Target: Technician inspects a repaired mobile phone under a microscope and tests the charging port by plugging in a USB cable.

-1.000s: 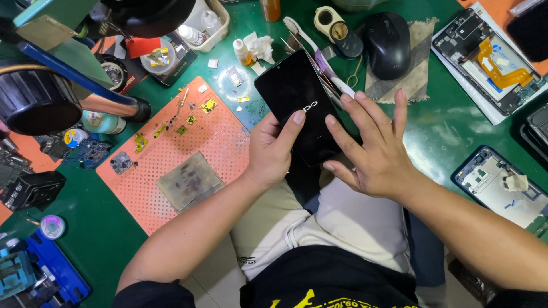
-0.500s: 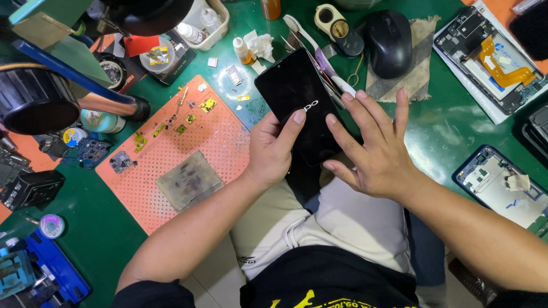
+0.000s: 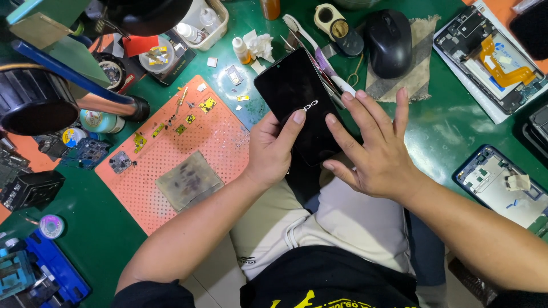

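Two bare hands meet on a black phone (image 3: 297, 97) at the near edge of a green bench (image 3: 451, 125). Left hand (image 3: 273, 149) clasps the phone's lower corner from beneath, thumb laid flat across the dark glass. Right hand (image 3: 374, 149) rests open beside it, fingers spread and straight, the thumb and forefinger touching the phone's right edge without closing on it. Phone lies tilted, its upper end out over the bench, its lower end at the person's lap.

Just beyond the right fingertips, a white toothbrush (image 3: 311, 43) and thin metal tools run along the phone's far edge. Past them sits a black mouse (image 3: 389, 43) on a grey cloth (image 3: 422, 63). Left of the grip, touching distance from the left wrist, lies an orange perforated mat (image 3: 188, 142), dotted with small yellow parts and bearing a grey square pad (image 3: 188, 181). Above the phone's top corner stands a small dropper bottle (image 3: 241, 50) next to crumpled tissue (image 3: 261, 44).

Further right of the hands, an opened phone with an orange flex cable (image 3: 496, 57) lies on the bench, and a second opened phone in a blue frame (image 3: 502, 185) sits near the right forearm. Far left, a blue holder (image 3: 51, 274) and a black lamp arm (image 3: 34, 102) crowd the bench edge.
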